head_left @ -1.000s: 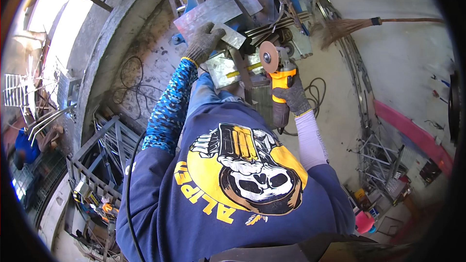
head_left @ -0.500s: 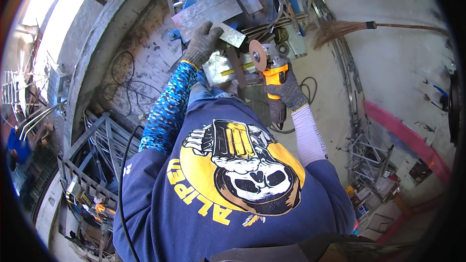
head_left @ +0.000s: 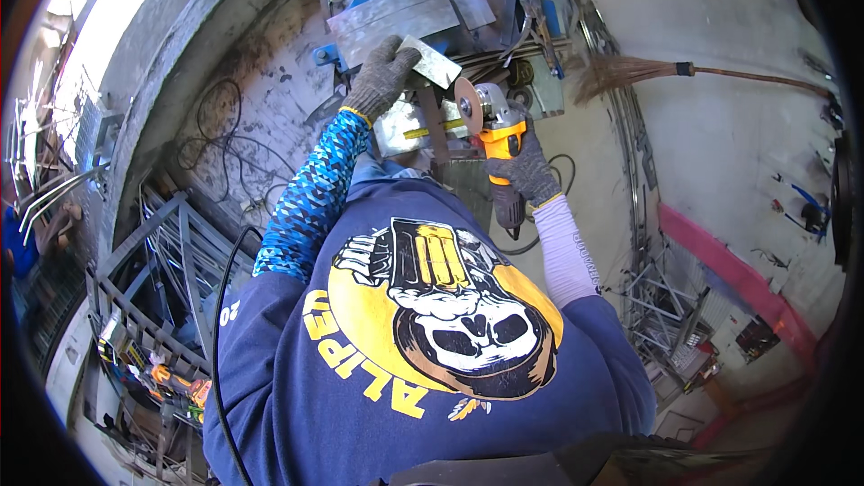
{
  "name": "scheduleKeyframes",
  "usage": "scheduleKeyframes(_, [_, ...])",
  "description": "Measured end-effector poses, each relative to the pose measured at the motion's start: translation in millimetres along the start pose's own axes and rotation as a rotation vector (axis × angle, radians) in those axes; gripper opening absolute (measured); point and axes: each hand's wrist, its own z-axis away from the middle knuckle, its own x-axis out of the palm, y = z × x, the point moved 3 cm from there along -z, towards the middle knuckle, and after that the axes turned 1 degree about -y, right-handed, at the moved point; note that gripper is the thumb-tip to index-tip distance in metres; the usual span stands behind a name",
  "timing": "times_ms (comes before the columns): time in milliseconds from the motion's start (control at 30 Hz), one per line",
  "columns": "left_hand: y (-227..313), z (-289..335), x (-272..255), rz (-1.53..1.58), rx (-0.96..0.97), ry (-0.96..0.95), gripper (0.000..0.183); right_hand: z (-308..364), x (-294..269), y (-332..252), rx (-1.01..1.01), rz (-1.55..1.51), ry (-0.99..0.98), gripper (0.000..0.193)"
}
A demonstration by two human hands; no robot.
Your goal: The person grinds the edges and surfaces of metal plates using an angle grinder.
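My left hand (head_left: 384,81), in a grey knit glove, is closed on a small shiny metal plate (head_left: 434,61), which sticks out to the right of the fingers. My right hand (head_left: 531,166), gloved the same way, grips an orange and dark angle grinder (head_left: 502,140) by its body. The grinder's thin brown disc (head_left: 467,106) points up and left, just below the plate's right end, with a small gap seeming to lie between them. Under the plate, a larger metal sheet (head_left: 393,130) lies near my lap with a yellow tape measure (head_left: 417,134) on it.
Beyond my hands, a wide grey metal plate (head_left: 396,22) rests on a blue metal stand. Pliers (head_left: 540,31) and metal rods lie to its right. A straw broom (head_left: 630,72) is on the far right floor. Black cable (head_left: 236,130) coils at left, near a metal frame (head_left: 184,243).
The grinder has shifted slightly left, its disc now seen more edge-on. The small plate in my left hand has tilted, its right end lower. The whole view has shifted slightly.
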Motion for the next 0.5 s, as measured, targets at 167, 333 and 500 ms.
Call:
scheduleKeyframes(167, [-26,-11,-14,-0.122,0.104,0.062,0.066,3,2,-11,0.004,0.086,-0.019,0.101])
scheduleKeyframes(333, [4,18,0,-0.121,0.095,0.031,0.056,13,1,-14,-0.009,0.174,-0.019,0.104])
scheduleKeyframes(500, [26,36,7,-0.098,0.129,0.022,0.032,15,0,-15,0.029,0.089,-0.061,0.107])
